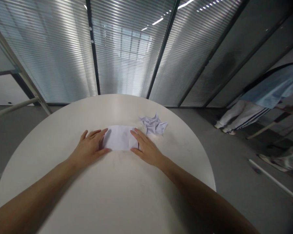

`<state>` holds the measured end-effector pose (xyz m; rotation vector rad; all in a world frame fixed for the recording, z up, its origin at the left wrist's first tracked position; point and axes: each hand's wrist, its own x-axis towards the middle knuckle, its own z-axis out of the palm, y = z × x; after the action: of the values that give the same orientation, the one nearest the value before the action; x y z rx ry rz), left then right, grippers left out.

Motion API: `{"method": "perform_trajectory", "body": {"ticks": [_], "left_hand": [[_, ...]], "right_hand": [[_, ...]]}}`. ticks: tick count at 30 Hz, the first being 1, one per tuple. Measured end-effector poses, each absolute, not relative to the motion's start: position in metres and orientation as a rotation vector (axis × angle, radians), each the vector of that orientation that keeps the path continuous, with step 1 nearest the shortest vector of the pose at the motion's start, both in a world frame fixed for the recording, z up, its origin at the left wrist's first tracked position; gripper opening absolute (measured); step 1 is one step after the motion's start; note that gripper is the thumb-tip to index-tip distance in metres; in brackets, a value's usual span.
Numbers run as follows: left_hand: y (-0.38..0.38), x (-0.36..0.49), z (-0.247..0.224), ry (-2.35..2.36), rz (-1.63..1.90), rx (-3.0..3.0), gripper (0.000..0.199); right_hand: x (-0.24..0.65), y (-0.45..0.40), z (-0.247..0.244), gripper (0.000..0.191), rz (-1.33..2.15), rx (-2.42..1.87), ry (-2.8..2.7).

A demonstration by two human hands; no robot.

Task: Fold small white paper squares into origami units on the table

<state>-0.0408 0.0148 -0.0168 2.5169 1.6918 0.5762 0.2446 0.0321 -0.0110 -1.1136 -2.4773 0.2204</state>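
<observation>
A white rectangular sheet of paper (120, 137) lies on the round white table (107, 195), with a faint vertical crease near its right side. At its left end, my left hand (91, 147) holds the edge between thumb and fingers. The right end is held the same way by my right hand (146, 148), thumb on the near corner and fingers on the far one. Just beyond my right hand sits a folded white paper shape (153, 124) with several pointed tips; neither hand touches it.
Behind the table stand glass panels with blinds (127, 65). A person (246, 109) in light trousers with dark stripes stands on the floor to the right. At the left is a pale metal frame (17, 107).
</observation>
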Motion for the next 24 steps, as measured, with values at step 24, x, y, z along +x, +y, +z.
{"method": "perform_trajectory", "body": {"ticks": [24], "left_hand": [[-0.006,-0.026,-0.005,1.060,0.867,3.138,0.019]], "right_hand": [[0.234,0.005,0.011,0.062,-0.172,-0.766,-2.679]]}}
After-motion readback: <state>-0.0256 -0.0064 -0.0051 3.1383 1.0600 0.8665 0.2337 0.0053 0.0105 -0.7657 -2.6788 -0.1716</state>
